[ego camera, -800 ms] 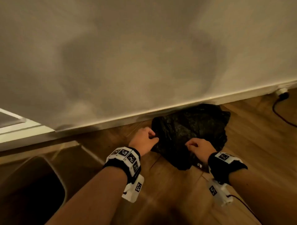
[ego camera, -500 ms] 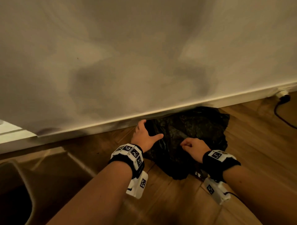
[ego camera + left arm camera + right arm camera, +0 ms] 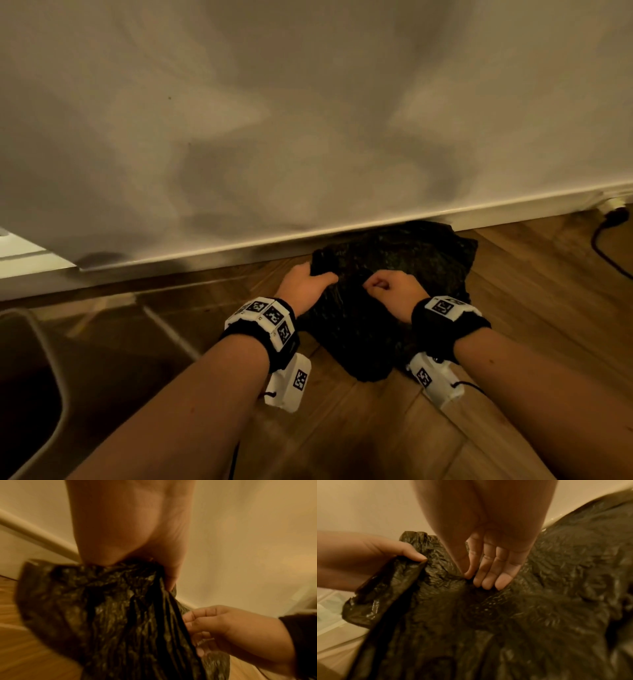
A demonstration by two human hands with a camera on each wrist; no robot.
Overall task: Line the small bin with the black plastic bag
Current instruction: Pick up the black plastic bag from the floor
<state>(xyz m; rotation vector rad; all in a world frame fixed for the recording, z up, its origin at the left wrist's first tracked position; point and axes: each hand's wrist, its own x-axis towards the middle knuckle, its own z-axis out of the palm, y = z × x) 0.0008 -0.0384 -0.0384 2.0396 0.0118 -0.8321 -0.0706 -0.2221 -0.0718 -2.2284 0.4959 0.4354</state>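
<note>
head: downward, floor | wrists: close, blurry, sharing bag (image 3: 394, 274)

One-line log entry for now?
left hand grips black bag | right hand pinches it | bag on floor | bin unlined

The light is dim and warm, a yellow-brown glow over everything. Soft gray shadows spread on the wall (image 3: 308, 120). Both wrist pictures are blurry (most at the edges). The black plastic bag (image 3: 505, 615) shows tiny shiny spots, and straight lines bend near the borders.
</note>
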